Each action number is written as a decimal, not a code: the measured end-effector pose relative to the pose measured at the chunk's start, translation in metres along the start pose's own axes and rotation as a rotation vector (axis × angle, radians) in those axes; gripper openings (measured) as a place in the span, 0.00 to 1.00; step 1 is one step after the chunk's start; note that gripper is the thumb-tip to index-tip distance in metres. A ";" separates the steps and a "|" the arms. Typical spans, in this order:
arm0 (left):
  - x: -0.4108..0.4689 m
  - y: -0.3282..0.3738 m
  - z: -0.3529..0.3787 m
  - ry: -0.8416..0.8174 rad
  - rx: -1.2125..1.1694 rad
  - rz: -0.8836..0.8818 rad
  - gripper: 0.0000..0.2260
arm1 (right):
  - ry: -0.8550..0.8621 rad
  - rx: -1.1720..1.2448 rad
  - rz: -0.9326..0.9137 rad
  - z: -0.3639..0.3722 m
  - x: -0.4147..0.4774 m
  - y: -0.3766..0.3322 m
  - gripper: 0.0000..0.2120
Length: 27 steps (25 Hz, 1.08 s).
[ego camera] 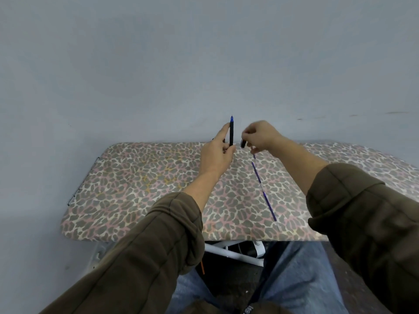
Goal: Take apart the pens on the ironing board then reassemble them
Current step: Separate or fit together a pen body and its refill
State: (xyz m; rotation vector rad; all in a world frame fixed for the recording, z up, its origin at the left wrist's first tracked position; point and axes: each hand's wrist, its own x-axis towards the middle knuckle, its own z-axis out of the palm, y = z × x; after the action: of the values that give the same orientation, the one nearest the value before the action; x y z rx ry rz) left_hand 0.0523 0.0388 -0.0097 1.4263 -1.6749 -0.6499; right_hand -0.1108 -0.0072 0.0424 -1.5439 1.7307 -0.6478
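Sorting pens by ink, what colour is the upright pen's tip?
Blue tip on a black pen; head view shows it.

There were one black plastic pen barrel with a blue tip, one small dark cap, and seemingly two thin blue ink refills.

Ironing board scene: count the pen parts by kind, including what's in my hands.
Pen barrel, upright in the left hand: 1
Small dark piece, pinched by the right hand: 1
Thin blue refills on the ironing board, seemingly end to end: 2
Total: 4
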 end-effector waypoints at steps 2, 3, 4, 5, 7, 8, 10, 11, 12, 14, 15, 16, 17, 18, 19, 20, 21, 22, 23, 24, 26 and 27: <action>0.001 0.002 -0.001 -0.018 -0.014 0.005 0.31 | 0.082 0.177 -0.083 -0.011 -0.001 -0.018 0.07; 0.000 0.003 -0.002 -0.024 -0.010 0.009 0.31 | 0.117 0.239 -0.120 -0.015 -0.002 -0.026 0.06; -0.001 0.003 -0.001 -0.027 0.000 0.015 0.31 | 0.147 0.286 -0.152 -0.018 -0.003 -0.033 0.06; -0.002 0.004 -0.002 -0.030 0.009 0.022 0.30 | 0.169 0.319 -0.179 -0.020 -0.004 -0.039 0.06; -0.003 0.005 -0.003 -0.040 0.012 0.031 0.30 | 0.181 0.353 -0.215 -0.023 -0.006 -0.048 0.06; -0.002 0.005 -0.003 -0.040 0.018 0.033 0.30 | 0.178 0.360 -0.226 -0.023 -0.007 -0.051 0.07; -0.002 0.005 -0.004 -0.038 0.042 0.025 0.30 | 0.165 0.361 -0.238 -0.023 -0.010 -0.054 0.08; -0.002 0.005 -0.005 -0.041 0.043 0.018 0.30 | 0.160 0.357 -0.240 -0.022 -0.011 -0.054 0.08; -0.001 0.005 -0.005 -0.043 0.040 0.013 0.30 | 0.155 0.351 -0.241 -0.022 -0.013 -0.054 0.09; -0.001 0.005 -0.006 -0.043 0.047 0.013 0.30 | 0.148 0.337 -0.247 -0.020 -0.015 -0.054 0.09; -0.001 0.005 -0.005 -0.045 0.059 0.016 0.30 | 0.146 0.329 -0.249 -0.019 -0.016 -0.053 0.09; -0.001 0.005 -0.005 -0.045 0.070 0.017 0.30 | 0.144 0.324 -0.252 -0.018 -0.017 -0.054 0.09; -0.002 0.005 -0.005 -0.043 0.078 0.015 0.30 | 0.141 0.318 -0.255 -0.018 -0.017 -0.054 0.09; -0.002 0.005 -0.005 -0.040 0.080 0.016 0.30 | 0.137 0.311 -0.258 -0.017 -0.018 -0.054 0.09; -0.003 0.004 -0.004 -0.040 0.076 0.018 0.30 | 0.136 0.307 -0.262 -0.017 -0.019 -0.053 0.09; -0.003 0.004 -0.004 -0.041 0.072 0.021 0.30 | 0.137 0.306 -0.266 -0.016 -0.019 -0.052 0.09; -0.003 0.003 -0.004 -0.043 0.068 0.021 0.30 | 0.141 0.312 -0.272 -0.016 -0.020 -0.052 0.09; -0.003 0.003 -0.004 -0.046 0.066 0.020 0.30 | 0.148 0.319 -0.279 -0.017 -0.020 -0.051 0.09; -0.002 0.004 -0.004 -0.048 0.067 0.020 0.31 | 0.152 0.325 -0.286 -0.017 -0.020 -0.051 0.09; -0.002 0.004 -0.004 -0.048 0.068 0.021 0.31 | 0.155 0.328 -0.293 -0.016 -0.020 -0.051 0.09; -0.001 0.004 -0.004 -0.046 0.067 0.019 0.31 | 0.157 0.336 -0.308 -0.017 -0.020 -0.050 0.09; -0.001 0.004 -0.004 -0.045 0.065 0.016 0.30 | 0.159 0.340 -0.315 -0.017 -0.020 -0.050 0.09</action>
State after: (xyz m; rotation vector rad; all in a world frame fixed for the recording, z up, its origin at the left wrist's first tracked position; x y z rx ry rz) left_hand 0.0533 0.0410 -0.0044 1.4520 -1.7552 -0.6280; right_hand -0.0921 0.0033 0.0950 -1.5624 1.4033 -1.1865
